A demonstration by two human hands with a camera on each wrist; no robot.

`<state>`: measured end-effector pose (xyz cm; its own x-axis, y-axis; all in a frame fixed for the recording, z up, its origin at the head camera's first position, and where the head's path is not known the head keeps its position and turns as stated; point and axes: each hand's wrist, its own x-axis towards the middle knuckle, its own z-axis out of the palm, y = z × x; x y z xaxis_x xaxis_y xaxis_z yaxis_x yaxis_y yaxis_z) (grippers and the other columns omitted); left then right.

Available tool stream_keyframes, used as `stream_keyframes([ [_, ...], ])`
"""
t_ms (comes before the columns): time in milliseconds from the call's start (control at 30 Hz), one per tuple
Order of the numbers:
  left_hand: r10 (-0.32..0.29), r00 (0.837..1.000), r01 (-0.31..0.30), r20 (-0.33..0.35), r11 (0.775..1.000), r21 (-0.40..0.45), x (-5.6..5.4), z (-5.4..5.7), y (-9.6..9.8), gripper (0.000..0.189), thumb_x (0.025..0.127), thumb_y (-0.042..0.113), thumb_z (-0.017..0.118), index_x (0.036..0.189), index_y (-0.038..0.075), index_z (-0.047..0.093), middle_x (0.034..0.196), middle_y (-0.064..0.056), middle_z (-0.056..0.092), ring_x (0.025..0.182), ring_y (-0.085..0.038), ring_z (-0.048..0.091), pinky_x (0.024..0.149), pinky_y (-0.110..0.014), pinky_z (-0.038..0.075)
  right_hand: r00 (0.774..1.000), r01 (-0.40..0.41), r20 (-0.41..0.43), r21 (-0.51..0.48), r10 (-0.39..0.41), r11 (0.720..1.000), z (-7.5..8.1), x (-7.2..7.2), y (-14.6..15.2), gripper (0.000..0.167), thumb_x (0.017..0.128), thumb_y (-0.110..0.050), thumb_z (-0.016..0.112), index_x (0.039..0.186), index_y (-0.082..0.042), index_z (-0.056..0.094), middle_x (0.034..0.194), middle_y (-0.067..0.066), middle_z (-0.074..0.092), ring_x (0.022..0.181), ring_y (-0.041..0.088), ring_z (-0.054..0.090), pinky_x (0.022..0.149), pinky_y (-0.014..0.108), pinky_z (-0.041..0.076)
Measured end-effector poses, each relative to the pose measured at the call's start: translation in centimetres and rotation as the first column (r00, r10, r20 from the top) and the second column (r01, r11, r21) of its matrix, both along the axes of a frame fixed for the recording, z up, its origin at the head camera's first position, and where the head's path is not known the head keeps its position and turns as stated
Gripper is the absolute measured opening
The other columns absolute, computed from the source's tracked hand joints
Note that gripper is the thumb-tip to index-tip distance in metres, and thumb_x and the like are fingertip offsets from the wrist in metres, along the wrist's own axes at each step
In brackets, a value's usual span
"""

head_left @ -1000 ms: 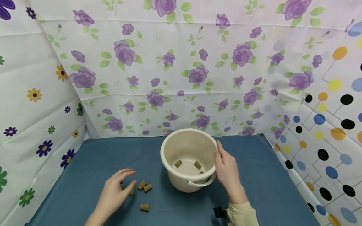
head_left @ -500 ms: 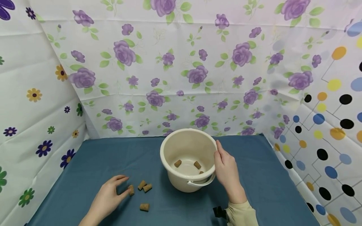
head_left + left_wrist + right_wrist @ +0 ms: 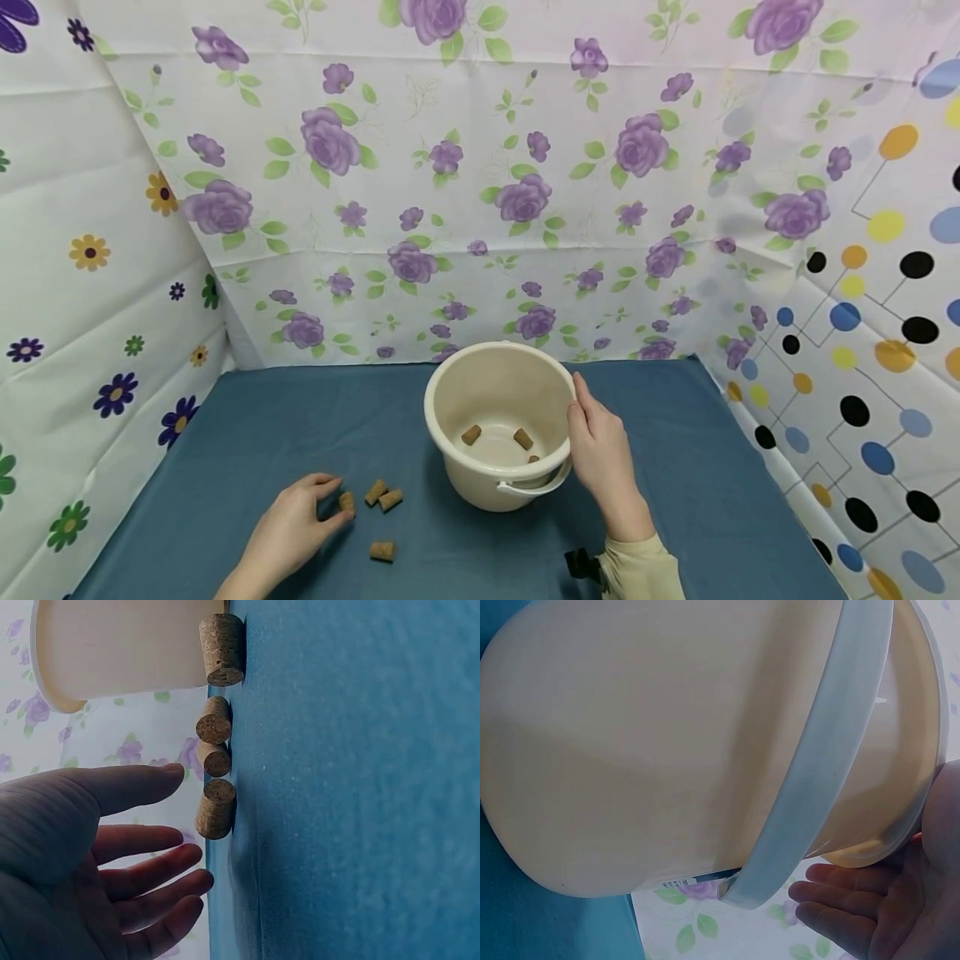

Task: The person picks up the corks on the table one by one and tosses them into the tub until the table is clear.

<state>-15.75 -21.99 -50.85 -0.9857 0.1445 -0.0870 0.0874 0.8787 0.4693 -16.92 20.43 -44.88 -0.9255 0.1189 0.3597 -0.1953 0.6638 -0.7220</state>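
Note:
My left hand (image 3: 288, 527) is low over the cloth at the left, thumb and fingers spread to either side of a standing cork (image 3: 347, 503). In the left wrist view this cork (image 3: 216, 809) sits just beyond the fingertips, apart from them. Two corks (image 3: 383, 496) lie close together to its right, and another cork (image 3: 382, 551) lies nearer the front. My right hand (image 3: 602, 446) holds the rim of a cream plastic bucket (image 3: 480, 486) at its right side. Inside the bucket, 3 corks show on the bottom, one partly hidden by the near rim.
A blue cloth (image 3: 712, 500) covers the table. The bucket's pale handle (image 3: 536, 487) hangs down at the front. Behind the table stands a flowered curtain (image 3: 465, 167), with patterned sheets at both sides. A black object (image 3: 583, 563) is beside the right sleeve.
My left hand has moved down and slightly left to the standing cork, its thumb and fingers coming around it. The right hand and bucket have stayed in place.

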Motion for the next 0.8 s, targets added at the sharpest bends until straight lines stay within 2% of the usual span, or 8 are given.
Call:
stream_keyframes([
  [333, 0.006, 0.999, -0.005, 0.048, 1.0, -0.025, -0.47, 0.02, 0.3, 0.065, 0.084, 0.036, 0.093, 0.131, -0.004, 0.074, 0.129, -0.016, 0.07, 0.108, -0.036, 0.071, 0.078, -0.05, 0.061, 1.0, 0.002, -0.009, -0.001, -0.002, 1.0, -0.07, -0.08, 0.07, 0.05, 0.116, -0.024, 0.044, 0.164, -0.009, 0.044, 0.159, 0.018, 0.052, 0.142, 0.039, 0.054, 0.111, 0.06, 0.047],
  [800, -0.01, 0.997, 0.014, 0.079, 0.998, -0.058, -0.69, -0.12, 0.5, 0.06, 0.084, 0.036, 0.093, 0.126, -0.003, 0.077, 0.123, -0.017, 0.071, 0.103, -0.037, 0.07, 0.077, -0.054, 0.06, 1.0, 0.001, -0.006, -0.001, -0.001, 1.0, -0.09, -0.08, 0.09, 0.05, 0.117, -0.025, 0.043, 0.164, -0.009, 0.044, 0.159, 0.018, 0.051, 0.143, 0.039, 0.053, 0.111, 0.06, 0.046],
])
